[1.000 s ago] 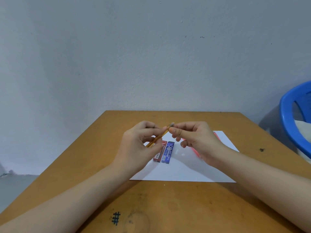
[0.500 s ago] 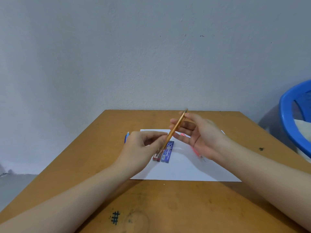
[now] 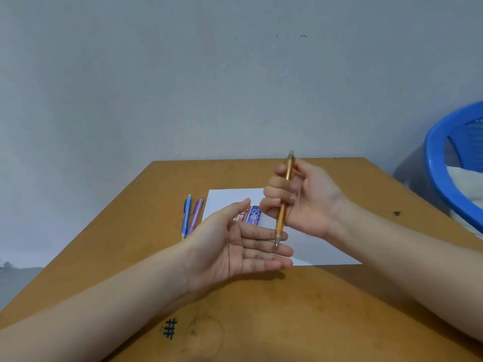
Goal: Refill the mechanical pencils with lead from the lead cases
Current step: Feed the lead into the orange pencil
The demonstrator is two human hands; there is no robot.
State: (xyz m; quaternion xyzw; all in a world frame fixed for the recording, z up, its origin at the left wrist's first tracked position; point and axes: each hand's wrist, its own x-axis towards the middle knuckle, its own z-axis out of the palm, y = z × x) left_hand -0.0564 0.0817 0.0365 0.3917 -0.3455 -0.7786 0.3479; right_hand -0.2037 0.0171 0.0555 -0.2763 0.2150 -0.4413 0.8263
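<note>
lead cases (image 3: 254,217) on paper (image 3: 227,199), two pencils (image 3: 186,218) left of it

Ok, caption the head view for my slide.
Right hand holds orange mechanical pencil tip-down over the open left hand.

Brown wooden table (image 3: 261,322) against grey wall (image 3: 183,74); blue plastic chair (image 3: 439,163) beside it.

Orange pencil (image 3: 280,222) near upright, tip down, blue pencil (image 3: 186,218) beside purple pencil (image 3: 195,215), red case (image 3: 241,216) beside blue case (image 3: 254,216)
</note>
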